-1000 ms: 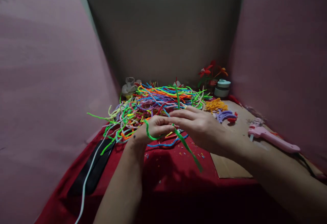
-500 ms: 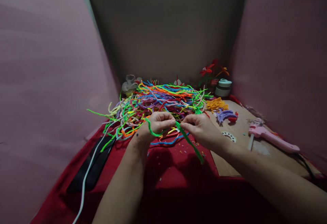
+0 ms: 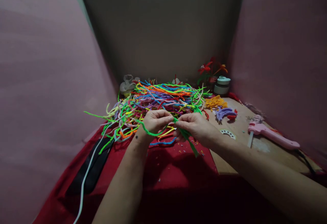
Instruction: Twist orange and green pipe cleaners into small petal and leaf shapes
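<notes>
Both hands up over the red-cloth desk [image 3: 163,169], just in front of the multicoloured heap of fuzzy pipe cleaners [image 3: 158,99]. Left hand [image 3: 153,121] grip closed on a bright green fuzzy pipe cleaner [image 3: 149,132], pinched at the fingertips, tail curling left. Right hand [image 3: 194,125] grip also pinched shut on the same stem, its darker end hanging down-right. Fingertips nearly touching. Pink plastic glue gun [image 3: 270,136] lies well right, on the brown cardboard sheet [image 3: 255,149].

Head camera looks forward-down, close over worktable [image 3: 245,138].
</notes>
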`<state>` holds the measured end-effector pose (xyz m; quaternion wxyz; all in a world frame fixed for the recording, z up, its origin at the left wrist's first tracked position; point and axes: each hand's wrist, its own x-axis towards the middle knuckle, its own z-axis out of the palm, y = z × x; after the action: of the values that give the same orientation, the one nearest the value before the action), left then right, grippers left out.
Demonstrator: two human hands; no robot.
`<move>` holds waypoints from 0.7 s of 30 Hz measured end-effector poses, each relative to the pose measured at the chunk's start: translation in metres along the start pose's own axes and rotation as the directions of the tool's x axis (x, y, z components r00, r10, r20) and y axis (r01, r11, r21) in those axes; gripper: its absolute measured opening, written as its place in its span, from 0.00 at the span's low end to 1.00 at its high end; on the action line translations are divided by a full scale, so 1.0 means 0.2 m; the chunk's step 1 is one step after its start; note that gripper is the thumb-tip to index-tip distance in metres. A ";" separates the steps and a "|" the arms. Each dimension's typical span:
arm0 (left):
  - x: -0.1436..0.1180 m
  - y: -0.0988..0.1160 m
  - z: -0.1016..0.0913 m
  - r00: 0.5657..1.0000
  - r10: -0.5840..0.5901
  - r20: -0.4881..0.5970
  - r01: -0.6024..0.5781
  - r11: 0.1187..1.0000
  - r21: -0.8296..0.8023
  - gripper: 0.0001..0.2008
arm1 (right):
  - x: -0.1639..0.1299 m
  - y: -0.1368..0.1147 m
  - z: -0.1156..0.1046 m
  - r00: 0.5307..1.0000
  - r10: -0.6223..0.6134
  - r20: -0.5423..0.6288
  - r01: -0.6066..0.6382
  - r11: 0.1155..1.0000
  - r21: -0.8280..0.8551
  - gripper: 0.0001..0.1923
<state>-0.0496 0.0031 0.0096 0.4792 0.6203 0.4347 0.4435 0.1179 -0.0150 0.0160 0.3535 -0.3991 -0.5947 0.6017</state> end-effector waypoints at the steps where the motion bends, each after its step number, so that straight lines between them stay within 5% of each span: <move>1: 0.00 -0.01 0.01 1.000 0.002 -0.003 -0.002 1.000 -0.029 0.10 | 0.01 0.01 0.01 1.000 0.012 -0.018 -0.011 0.999 0.046 0.09; 15: -0.03 0.01 0.13 0.978 0.125 -0.169 -0.083 0.969 0.232 0.06 | 0.07 0.12 0.03 0.998 0.048 0.038 -0.060 0.905 0.421 0.05; 21: -0.02 0.01 0.11 0.986 -0.038 -0.163 0.040 0.999 0.007 0.07 | 0.06 0.11 0.03 0.990 0.121 0.068 -0.138 0.914 0.382 0.08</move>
<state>-0.0295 -0.0051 0.0082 0.4476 0.5756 0.4868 0.4811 0.1087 -0.0078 -0.0075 0.3719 -0.3472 -0.4442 0.7375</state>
